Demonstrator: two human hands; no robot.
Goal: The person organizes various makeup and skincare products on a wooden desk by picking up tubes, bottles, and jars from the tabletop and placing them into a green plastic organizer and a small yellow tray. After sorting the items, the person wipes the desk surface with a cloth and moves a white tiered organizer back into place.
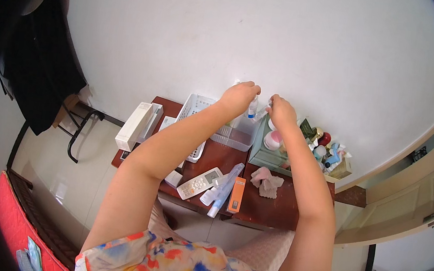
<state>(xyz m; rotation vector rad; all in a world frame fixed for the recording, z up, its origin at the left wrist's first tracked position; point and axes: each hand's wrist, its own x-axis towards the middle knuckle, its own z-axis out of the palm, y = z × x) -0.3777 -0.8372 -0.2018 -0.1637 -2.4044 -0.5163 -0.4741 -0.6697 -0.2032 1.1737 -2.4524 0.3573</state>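
Observation:
My left hand reaches over a clear plastic bin at the back of the table. Its fingers are closed on the top of a small clear bottle with a blue and white label, which hangs above the bin. Close by on the right, my right hand pinches a small clear plastic item; my fingers hide part of it, so its kind is unclear. Below my right hand is a green-tinted organizer box, with a pink and white jar on top.
On the dark red wooden table lie a white remote control, a clear tube-shaped package, an orange box and a cloth. A white perforated basket and a long white box stand left. Several cosmetics containers crowd the right.

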